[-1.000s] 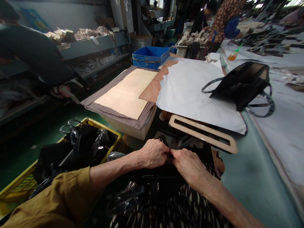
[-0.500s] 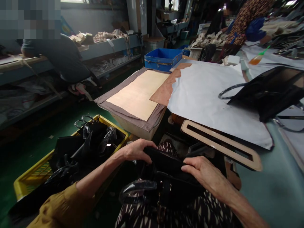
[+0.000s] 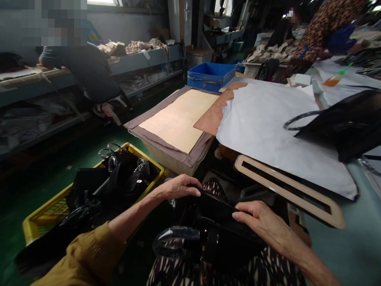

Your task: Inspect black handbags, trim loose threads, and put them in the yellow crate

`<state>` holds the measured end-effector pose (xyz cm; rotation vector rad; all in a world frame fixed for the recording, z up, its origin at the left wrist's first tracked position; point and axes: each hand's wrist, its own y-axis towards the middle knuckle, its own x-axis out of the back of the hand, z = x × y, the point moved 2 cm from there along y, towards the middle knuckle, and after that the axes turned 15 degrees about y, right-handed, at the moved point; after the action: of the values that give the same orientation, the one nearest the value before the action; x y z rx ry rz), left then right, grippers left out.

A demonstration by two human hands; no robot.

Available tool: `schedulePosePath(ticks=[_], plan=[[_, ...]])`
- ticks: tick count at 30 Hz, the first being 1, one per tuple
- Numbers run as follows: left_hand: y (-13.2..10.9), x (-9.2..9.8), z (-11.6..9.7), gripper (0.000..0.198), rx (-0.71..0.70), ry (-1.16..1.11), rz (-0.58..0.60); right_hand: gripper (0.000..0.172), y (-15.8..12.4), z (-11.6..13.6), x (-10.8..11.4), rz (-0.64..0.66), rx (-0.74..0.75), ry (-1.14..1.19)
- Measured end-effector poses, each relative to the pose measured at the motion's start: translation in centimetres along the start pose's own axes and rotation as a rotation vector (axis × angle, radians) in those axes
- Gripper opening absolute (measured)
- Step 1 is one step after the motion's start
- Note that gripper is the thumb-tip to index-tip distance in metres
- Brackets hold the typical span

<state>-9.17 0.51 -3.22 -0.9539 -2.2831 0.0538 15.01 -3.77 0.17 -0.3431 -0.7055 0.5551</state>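
Note:
A black handbag (image 3: 229, 234) rests on my lap, over patterned cloth. Its handle (image 3: 175, 238), wrapped in clear plastic, lies toward me on the left. My left hand (image 3: 183, 186) grips the far left of the bag's top edge, thumb and fingers closed over it. On the right of the same edge, my right hand (image 3: 253, 214) pinches the material between thumb and fingers. The inside of the bag is dark and I cannot make out what it holds.
Left of me, a yellow crate (image 3: 32, 222) holds several black bags. A pale sheet (image 3: 172, 119) covers a tub ahead. On the right-hand table lie white paper (image 3: 268, 123), a slotted tan frame (image 3: 285, 190) and another black bag (image 3: 351, 123). Other people work farther back.
My view has turned slightly left, so the surroundings sit farther right. The left thumb has come up nearer the fingers on the bag's edge. Both hands stay on the bag.

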Motion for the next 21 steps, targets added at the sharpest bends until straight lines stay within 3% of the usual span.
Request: schedulePosePath(ticks=[9,16,21], plan=[[0.9,-0.2,0.1,0.031,0.053,0.111,-0.02,0.029,-0.4,0.3,0.1,-0.046,0.024,-0.041],[1.3,0.2,-4.0,0.02,-0.134,0.629,-0.08,0.033,-0.7,0.8,0.1,-0.064,0.059,-0.053],[2.3,-0.6,-5.3,0.02,-0.225,0.705,-0.038,0.033,-0.7,1.2,0.3,-0.103,0.082,-0.094]])
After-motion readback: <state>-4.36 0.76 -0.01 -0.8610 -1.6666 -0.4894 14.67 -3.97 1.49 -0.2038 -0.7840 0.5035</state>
